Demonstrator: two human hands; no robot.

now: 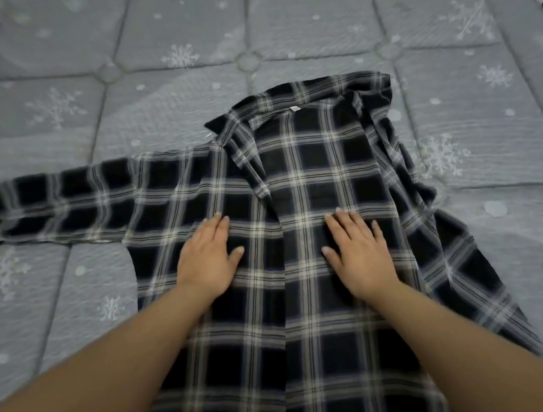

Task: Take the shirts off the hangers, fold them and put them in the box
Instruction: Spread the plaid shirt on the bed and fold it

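Here, left hand (pixel 207 255) and right hand (pixel 358 251) flat on shirt (pixel 297 177).

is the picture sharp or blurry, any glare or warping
Head view: dim, even light with no glare; left hand and right hand, flat on the plaid shirt, look slightly motion-smeared; mattress seams bow outward from the wide-angle lens.

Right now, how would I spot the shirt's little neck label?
Find the grey snowflake mattress, then the black-and-white plaid shirt spread on it. Follow the shirt up to its collar; the small label sits just inside, the only plain white patch among the checks.
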